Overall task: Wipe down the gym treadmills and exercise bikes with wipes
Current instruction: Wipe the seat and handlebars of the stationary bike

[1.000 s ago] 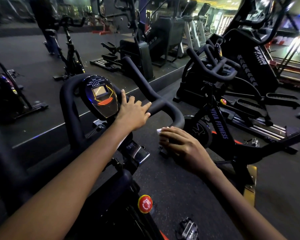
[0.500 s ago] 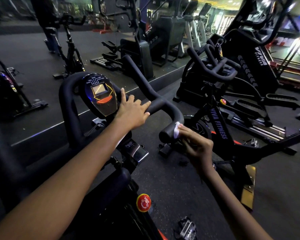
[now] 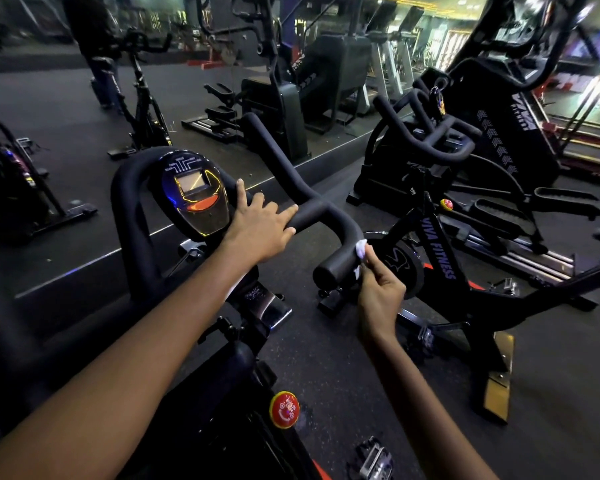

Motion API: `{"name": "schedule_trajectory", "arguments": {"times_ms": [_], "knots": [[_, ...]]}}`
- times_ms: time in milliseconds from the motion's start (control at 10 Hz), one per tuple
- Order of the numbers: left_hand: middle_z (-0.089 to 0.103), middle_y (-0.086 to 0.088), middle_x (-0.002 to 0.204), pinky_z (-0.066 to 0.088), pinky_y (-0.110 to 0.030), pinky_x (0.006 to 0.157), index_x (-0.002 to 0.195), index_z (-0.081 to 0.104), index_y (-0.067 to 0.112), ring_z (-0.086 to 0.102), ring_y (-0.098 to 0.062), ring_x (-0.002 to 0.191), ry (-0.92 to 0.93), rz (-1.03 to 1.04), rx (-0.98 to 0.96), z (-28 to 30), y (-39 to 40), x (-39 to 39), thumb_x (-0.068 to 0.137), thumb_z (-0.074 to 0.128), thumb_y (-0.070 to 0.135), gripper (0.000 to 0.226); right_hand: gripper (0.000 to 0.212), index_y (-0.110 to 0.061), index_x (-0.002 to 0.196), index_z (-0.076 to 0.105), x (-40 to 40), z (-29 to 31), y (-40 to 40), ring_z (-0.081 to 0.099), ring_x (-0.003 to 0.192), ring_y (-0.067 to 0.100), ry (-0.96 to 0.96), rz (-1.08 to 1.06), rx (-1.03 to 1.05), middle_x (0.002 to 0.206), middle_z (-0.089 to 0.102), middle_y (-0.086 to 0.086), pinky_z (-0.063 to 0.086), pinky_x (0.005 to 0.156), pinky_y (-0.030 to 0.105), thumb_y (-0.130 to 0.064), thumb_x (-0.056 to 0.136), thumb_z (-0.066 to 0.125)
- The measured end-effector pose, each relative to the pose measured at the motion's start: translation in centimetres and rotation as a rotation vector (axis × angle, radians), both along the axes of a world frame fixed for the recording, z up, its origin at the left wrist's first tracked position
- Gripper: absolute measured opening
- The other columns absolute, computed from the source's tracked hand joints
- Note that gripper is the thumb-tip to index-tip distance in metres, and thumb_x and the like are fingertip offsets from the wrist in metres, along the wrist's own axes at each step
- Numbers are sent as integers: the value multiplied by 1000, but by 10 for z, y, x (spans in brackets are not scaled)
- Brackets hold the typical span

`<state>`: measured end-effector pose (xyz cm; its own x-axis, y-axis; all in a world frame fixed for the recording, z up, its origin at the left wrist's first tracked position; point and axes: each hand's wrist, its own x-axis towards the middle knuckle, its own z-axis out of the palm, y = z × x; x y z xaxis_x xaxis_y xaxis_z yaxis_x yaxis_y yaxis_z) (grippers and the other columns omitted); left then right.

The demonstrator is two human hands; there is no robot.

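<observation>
A black exercise bike stands right in front of me, its padded handlebar [image 3: 312, 206] curving around a glossy console [image 3: 196, 199] with a small lit screen. My left hand [image 3: 262, 226] rests on the handlebar's middle just right of the console, fingers spread over the padding. My right hand [image 3: 378, 289] pinches a small white wipe [image 3: 360, 252] and presses it against the right side of the handlebar's near right end. A red knob [image 3: 284, 409] sits on the frame below.
A second black bike [image 3: 437, 251] marked VIVA FITNESS stands close on the right. Beyond it are steppers and treadmills [image 3: 499, 109]. A mirror wall [image 3: 84, 109] runs along the left behind a raised ledge. A pedal [image 3: 374, 459] shows at the bottom; dark rubber floor lies between the bikes.
My right hand has come out from under the handlebar's right end and turned up to its right side, the wipe now showing between the fingertips. My left hand has stayed put.
</observation>
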<state>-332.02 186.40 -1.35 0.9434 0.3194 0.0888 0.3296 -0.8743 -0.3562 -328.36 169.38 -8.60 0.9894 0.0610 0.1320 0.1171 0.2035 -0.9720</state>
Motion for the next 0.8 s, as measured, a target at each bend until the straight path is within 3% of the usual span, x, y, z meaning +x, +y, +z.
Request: {"name": "schedule_trajectory", "arguments": {"times_ms": [200,400,500,600,700,800], "knots": [[41,-8,144,-7,-63,110,151,9,29,26,-31,138,1,3,-3,0,0,0,101,18,47,54,32,3,115,61,-41,-2,-7,59,106,-2,-55,-10,35,115,63,2,42,97,14,13,85,55],[41,-7,145,-7,-62,110,151,9,29,26,-31,138,11,10,-1,1,-1,1,101,18,47,54,34,-6,108,68,21,-2,-2,63,98,7,-55,-107,-68,105,69,5,48,99,37,11,82,55],[41,-7,145,-7,-63,110,151,9,29,26,-30,138,12,11,-6,2,-3,1,101,18,47,54,33,-9,101,73,46,4,-1,64,97,8,-73,-41,-168,100,71,2,47,99,41,8,81,53],[42,-7,145,-6,-63,110,151,10,29,27,-30,138,11,5,-2,3,-2,2,101,19,47,54,36,-10,95,73,29,10,-4,65,101,8,-285,69,-240,100,71,3,48,99,33,10,76,51],[42,-7,144,-6,-63,109,151,11,28,28,-30,137,6,1,-10,3,-2,2,101,19,47,54,45,-5,91,73,6,17,-17,65,94,5,-675,380,-377,96,70,2,50,86,21,13,62,43],[42,-7,144,-6,-63,109,151,11,28,28,-30,137,10,0,-10,3,-1,2,101,19,47,54,41,-3,89,72,22,25,-18,63,88,-1,-742,468,-464,92,69,0,48,79,19,10,62,44]]}}
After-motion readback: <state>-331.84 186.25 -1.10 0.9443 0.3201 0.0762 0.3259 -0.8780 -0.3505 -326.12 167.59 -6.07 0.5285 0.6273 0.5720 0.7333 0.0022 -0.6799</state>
